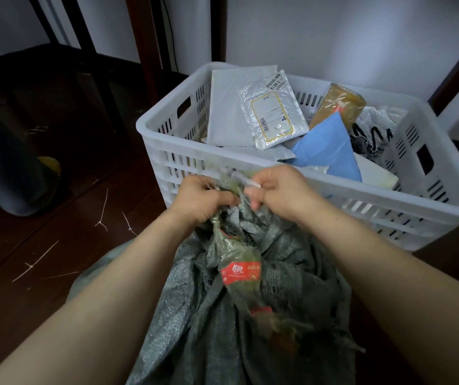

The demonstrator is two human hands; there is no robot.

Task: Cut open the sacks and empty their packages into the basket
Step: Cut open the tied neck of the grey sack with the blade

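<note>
Sack point(195, 315) neck clenched by L hand point(203, 198), R hand point(281, 190) pinching white strip point(246, 181).

Dim, soft indoor light favours the far right, lifting the white basket point(150, 134) and pale wall point(347, 37), while the dark floor point(56, 259) at left sinks into deep shadow. A silver mailer point(274, 112) catches mild glare. Wide-angle distortion bows the edges, and the near corners look stretched and slightly soft.
</note>
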